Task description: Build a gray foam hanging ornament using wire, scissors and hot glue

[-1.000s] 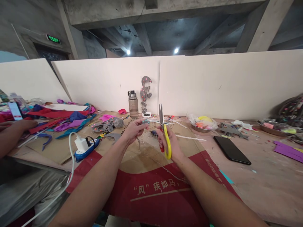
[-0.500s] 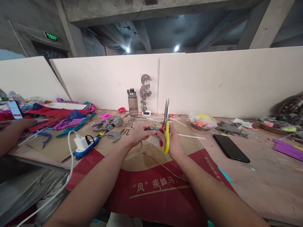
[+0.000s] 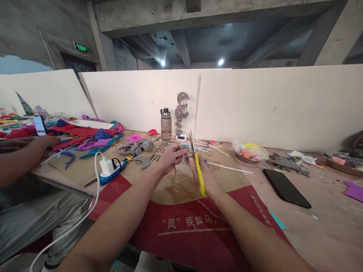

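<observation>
My left hand point(image 3: 171, 159) pinches a small grey piece with teal dots point(image 3: 184, 147), partly covered by the fingertips. My right hand point(image 3: 204, 173) is closed around scissors point(image 3: 199, 174) with a yellow handle, the blades pointing up and leaning left, close beside the grey piece. Whether the blades touch anything I cannot tell. A thin cord point(image 3: 195, 197) hangs below my left hand and trails over the printed cardboard sheet point(image 3: 147, 238) toward my right forearm.
Left are a blue power strip point(image 3: 112, 173), a grey crescent point(image 3: 142, 162) and a co-worker's hand point(image 3: 47, 142) near fabric scraps. A bottle point(image 3: 166, 126) and a hanging grey ornament point(image 3: 183, 109) stand behind. Right lie a phone point(image 3: 286, 187) and a bagged bowl point(image 3: 249, 154).
The scissors have tilted left, their blades nearer the grey piece, and the red part of the handle no longer shows. The whole view has shifted slightly left.
</observation>
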{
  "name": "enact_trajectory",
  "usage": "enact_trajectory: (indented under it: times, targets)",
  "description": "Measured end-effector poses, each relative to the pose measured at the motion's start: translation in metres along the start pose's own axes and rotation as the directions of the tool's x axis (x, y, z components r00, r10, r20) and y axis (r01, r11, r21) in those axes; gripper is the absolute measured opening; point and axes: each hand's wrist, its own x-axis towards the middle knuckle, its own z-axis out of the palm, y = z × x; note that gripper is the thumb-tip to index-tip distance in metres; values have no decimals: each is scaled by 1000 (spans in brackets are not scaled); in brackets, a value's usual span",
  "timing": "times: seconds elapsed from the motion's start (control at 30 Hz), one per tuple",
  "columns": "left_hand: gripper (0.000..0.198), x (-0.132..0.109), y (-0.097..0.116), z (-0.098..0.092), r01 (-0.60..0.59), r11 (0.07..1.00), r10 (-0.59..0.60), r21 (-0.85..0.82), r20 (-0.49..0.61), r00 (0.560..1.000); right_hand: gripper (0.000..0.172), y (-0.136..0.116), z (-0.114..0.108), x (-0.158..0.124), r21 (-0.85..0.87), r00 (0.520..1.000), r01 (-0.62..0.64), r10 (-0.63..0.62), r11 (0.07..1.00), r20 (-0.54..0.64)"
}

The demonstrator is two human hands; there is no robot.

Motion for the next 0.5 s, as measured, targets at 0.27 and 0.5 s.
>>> enact_trajectory:
  times: [0.27,0.5]
  targets:
    - [34,3,-3,-5,-26,999,26,-29,-10,1000,41,6,4,-3,100,985,-134,121,986,126]
    - [34,3,0,-6,-5,1000,4,-27,-15,1000,44,14,3,-1,107,989,-100,87,989,119]
